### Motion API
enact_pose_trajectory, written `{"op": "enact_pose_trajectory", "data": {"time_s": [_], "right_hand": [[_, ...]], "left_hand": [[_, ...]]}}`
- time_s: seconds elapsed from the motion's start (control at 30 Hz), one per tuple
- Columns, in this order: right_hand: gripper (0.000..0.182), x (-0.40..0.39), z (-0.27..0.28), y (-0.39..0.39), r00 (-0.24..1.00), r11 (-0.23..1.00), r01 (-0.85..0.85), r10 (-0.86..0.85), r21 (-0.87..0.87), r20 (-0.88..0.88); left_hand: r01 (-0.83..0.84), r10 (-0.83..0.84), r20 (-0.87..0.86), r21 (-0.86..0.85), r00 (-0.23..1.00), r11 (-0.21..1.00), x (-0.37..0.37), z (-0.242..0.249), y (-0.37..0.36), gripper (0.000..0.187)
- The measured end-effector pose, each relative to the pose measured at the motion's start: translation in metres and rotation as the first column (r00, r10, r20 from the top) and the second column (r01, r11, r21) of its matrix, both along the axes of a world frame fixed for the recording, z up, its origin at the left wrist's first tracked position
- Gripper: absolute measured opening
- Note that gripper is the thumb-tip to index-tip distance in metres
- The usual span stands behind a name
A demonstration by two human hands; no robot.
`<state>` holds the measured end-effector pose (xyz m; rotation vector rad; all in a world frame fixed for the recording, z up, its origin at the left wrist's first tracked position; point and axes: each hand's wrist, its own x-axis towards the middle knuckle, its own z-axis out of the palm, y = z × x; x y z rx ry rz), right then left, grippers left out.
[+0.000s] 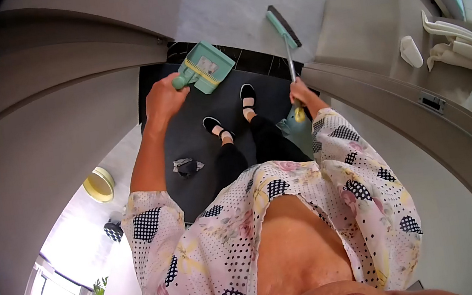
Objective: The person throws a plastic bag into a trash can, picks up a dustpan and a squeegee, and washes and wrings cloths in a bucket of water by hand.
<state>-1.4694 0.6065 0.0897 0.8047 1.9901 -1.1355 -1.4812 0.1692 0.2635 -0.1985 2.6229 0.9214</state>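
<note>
My left hand (164,99) is closed around the handle of a mint-green dustpan (216,52) with a row of yellow teeth across it. The dustpan hangs over the dark floor near the black threshold strip. Closed on a long handle, my right hand (304,94) holds a broom (284,27). Its mint-green head with dark bristles is over the pale floor past the threshold, apart from the dustpan. A yellow end of the handle shows below my right hand.
My feet in black shoes (247,93) stand on the dark floor (186,136). A crumpled dark and white item (188,167) lies behind them. Door frames rise on both sides. A pale green-blue bag or bin (294,130) is by my right leg. A yellow basin (99,185) shows at left.
</note>
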Motion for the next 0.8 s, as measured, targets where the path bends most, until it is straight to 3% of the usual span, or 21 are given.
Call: {"op": "enact_pose_trajectory", "data": {"time_s": [0.03,0.13,0.17,0.3,0.33,0.53,0.7,0.8], "right_hand": [[0.012,0.018,-0.009,-0.005,0.999,0.993,0.050,-0.049,-0.107,0.011],[0.012,0.072,0.015,-0.039,0.984,0.985,-0.162,0.156,0.067,0.081],[0.013,0.083,0.026,-0.048,0.972,0.976,-0.213,0.206,0.054,0.115],[0.014,0.098,0.053,-0.080,0.899,0.920,-0.344,0.380,-0.187,0.216],[0.021,0.097,0.056,-0.085,0.895,0.918,-0.310,0.370,-0.250,0.248],[0.046,0.101,0.097,-0.052,0.865,0.848,-0.380,0.467,-0.371,0.182],[0.038,0.118,0.141,-0.021,0.953,0.956,-0.226,0.257,-0.188,0.161],[0.031,0.109,0.130,-0.005,0.975,0.970,-0.190,0.205,-0.150,0.087]], "left_hand": [[-0.002,0.002,-0.012,0.006,1.000,1.000,-0.002,0.002,-0.001,0.031],[0.006,-0.006,0.011,-0.012,1.000,1.000,-0.002,0.014,-0.003,0.031],[0.006,-0.006,0.001,0.001,1.000,1.000,0.000,0.011,-0.004,0.031],[0.002,-0.002,0.004,-0.033,1.000,0.999,0.015,-0.003,-0.005,0.032],[0.001,0.000,0.017,-0.062,1.000,0.998,0.018,-0.004,-0.005,0.032],[-0.024,0.026,0.022,-0.098,0.999,0.995,0.049,-0.022,-0.005,0.036],[-0.091,0.095,0.045,-0.084,0.994,0.992,0.065,-0.018,-0.019,0.036],[-0.130,0.136,0.076,-0.080,0.988,0.988,0.075,-0.021,-0.028,0.035]]}}
